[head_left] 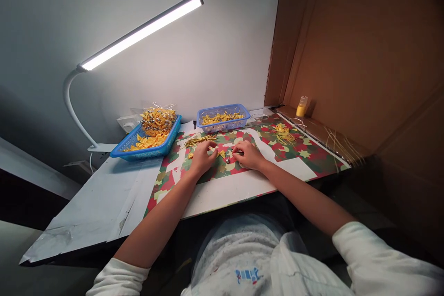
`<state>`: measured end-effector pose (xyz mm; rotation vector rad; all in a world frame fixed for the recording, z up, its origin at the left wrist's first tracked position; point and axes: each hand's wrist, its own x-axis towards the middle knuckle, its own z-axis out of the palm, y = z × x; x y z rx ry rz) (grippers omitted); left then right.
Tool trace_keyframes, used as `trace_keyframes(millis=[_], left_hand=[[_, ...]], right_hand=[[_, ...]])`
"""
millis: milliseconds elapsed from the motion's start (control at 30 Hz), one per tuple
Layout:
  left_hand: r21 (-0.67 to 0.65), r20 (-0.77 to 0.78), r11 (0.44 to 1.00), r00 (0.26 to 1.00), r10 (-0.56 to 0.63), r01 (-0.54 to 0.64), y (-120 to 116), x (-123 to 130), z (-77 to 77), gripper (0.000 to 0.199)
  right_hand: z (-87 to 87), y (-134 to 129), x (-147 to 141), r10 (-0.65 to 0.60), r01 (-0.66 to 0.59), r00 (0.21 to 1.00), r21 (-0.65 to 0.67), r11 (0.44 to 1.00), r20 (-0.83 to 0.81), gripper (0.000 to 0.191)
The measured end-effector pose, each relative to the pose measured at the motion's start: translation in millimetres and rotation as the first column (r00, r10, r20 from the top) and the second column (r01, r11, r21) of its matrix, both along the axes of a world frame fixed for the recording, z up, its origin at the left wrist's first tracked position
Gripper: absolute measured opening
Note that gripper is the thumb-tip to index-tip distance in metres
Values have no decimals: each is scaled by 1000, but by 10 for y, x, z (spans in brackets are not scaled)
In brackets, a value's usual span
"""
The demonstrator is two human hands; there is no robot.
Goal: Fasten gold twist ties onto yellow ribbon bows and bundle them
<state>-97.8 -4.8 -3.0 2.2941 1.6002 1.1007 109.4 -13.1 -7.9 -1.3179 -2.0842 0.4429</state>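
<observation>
My left hand (204, 157) is over the patterned sheet, its fingers curled and closed at a yellow ribbon bow (221, 153) that shows beside the fingertips. To its right, my right hand (249, 155) pinches a small dark, shiny piece (240, 152) between thumb and fingers; most of it is hidden. A small silvery round piece (227, 160) lies on the sheet between both hands. Another bit of yellow ribbon (190, 155) shows left of my left hand. Just behind that hand lies a bundle of gold cords (199, 140).
A blue basket (138, 153) of yellow bows and wrapped pieces stands left; a second basket (224, 126) of yellow pieces stands at the back. Gold strands (285, 135) lie to the right. A lamp (142, 32) hangs over the table, and a cardboard wall (357, 55) borders the right.
</observation>
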Motion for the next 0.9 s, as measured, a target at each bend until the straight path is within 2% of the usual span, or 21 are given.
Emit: trace_keyframes(millis=[67,167,300,433,533,633,700,767,833,900], left_hand=[[-1,-84,998,994,-65,66,3,-1,-21,12],[-68,-173,995,981,-88,77,15,-7,-54,14],[-102,-184,992,979,-94,76,23,-5,-55,18],[-100,-160,990,981,-113,98,36,-18,-34,23],[-117,-150,988,981,-119,102,77,-48,-41,31],[-118,-149,989,983,-110,93,105,-63,-47,36],[-120,-153,989,983,-104,86,104,-59,-40,38],[-128,-154,989,983,-98,78,99,-50,-29,39],[-137,-151,988,984,-92,72,98,-42,-23,39],[-141,-148,987,985,-91,71,103,-41,-26,38]], right_hand=[[0,-3,-4,-1,1,1000,3,1000,-1,8],[-7,-8,-8,36,-36,999,13,999,-4,6],[11,-32,-20,68,-68,998,29,997,9,8],[67,-22,-4,2,-4,1000,54,999,23,8],[131,63,165,-95,93,995,97,991,13,7],[273,143,600,-246,234,967,152,960,65,12],[416,156,1027,-393,363,905,183,914,165,16],[571,138,1505,-531,497,801,188,847,276,19],[710,110,1963,-648,635,657,181,751,385,24],[818,92,2339,-688,705,526,196,681,500,26]])
